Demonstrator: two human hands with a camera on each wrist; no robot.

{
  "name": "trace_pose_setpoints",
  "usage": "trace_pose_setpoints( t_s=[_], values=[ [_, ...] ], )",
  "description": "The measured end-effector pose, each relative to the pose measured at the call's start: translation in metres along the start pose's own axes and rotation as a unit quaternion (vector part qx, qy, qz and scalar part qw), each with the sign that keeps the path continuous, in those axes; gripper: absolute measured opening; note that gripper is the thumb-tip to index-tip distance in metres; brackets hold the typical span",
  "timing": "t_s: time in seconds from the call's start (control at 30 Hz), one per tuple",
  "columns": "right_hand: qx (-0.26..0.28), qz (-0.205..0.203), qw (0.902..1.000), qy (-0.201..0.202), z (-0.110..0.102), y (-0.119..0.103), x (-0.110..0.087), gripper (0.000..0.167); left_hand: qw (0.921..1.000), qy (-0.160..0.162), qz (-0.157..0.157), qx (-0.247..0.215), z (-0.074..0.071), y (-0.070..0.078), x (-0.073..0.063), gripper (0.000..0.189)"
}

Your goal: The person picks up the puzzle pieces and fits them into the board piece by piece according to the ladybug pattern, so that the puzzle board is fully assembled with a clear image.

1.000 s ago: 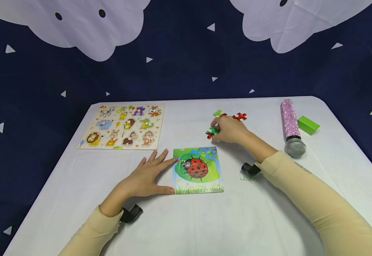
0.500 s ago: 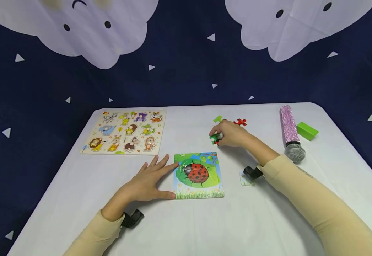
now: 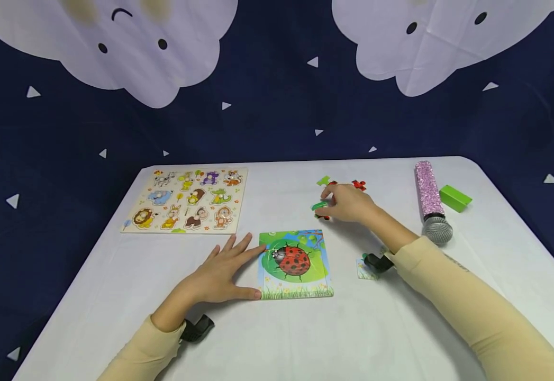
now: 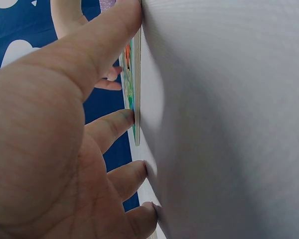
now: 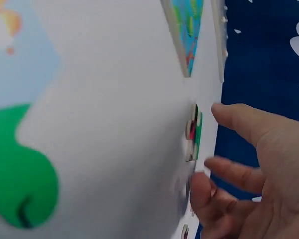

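Observation:
My left hand (image 3: 217,272) lies with fingers spread, its thumb and index fingertip at the left edge of a square ladybug puzzle board (image 3: 293,264). In the left wrist view, the index fingertip (image 4: 125,115) overlaps the board's edge. Beyond the board, my right hand (image 3: 350,203) reaches over a green jigsaw piece (image 3: 319,206), which overlaps a red-marked one. The right wrist view shows these pieces (image 5: 197,134) close together on the cloth, with the thumb (image 5: 229,113) and fingers apart from them and nothing held between.
A light-green jigsaw piece (image 3: 323,180) and a red piece (image 3: 359,185) lie behind the right hand. Another piece (image 3: 365,270) sits under the right wrist camera. An animal peg puzzle (image 3: 186,201) occupies the back left; a glittery pink microphone (image 3: 429,196) and green block (image 3: 455,198) the right.
The head view has tilted up a little. My right fingers have moved the green piece slightly and now spread away from it. The left hand stays at the board.

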State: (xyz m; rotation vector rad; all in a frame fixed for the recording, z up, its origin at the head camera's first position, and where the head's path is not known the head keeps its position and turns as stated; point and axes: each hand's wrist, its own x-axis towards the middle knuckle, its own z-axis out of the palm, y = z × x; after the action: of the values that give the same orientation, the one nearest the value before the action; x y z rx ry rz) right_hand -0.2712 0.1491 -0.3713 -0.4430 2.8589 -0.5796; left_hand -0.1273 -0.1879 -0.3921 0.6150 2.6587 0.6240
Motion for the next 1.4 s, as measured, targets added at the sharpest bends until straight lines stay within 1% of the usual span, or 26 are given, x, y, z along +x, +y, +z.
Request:
trace_pose_setpoints(
  t_s=[0.1,0.2,0.33,0.57,0.83,1.2,1.4],
  values=[
    [-0.031,0.034,0.9988,0.013,0.003,-0.004,-0.001,0.072,1.0000,0.002,-0.002,0.002,0.000,-0.001,-0.001,0.099],
    [-0.052,0.047,0.9972,0.028,0.007,-0.006,-0.002,0.078,1.0000,0.004,-0.004,0.005,-0.001,-0.003,-0.002,0.099],
    [-0.052,0.042,0.9972,0.034,0.008,-0.007,-0.001,0.073,1.0000,0.006,-0.002,0.006,-0.001,-0.003,-0.002,0.099],
    [-0.035,0.038,0.9984,0.023,0.007,-0.007,-0.002,0.061,0.9999,0.006,-0.002,0.008,-0.001,-0.002,-0.002,0.099],
    [-0.030,0.017,0.9992,0.020,0.005,-0.004,0.000,0.046,1.0000,0.004,-0.002,0.008,0.000,-0.003,-0.001,0.099],
    [-0.040,-0.011,0.9990,0.019,0.006,0.006,0.004,0.043,1.0000,0.000,0.000,0.006,0.000,-0.001,0.000,0.098],
    [-0.010,-0.029,0.9994,-0.016,0.001,0.009,0.003,0.044,1.0000,-0.001,0.000,0.004,-0.001,-0.001,0.000,0.099]
  ],
)
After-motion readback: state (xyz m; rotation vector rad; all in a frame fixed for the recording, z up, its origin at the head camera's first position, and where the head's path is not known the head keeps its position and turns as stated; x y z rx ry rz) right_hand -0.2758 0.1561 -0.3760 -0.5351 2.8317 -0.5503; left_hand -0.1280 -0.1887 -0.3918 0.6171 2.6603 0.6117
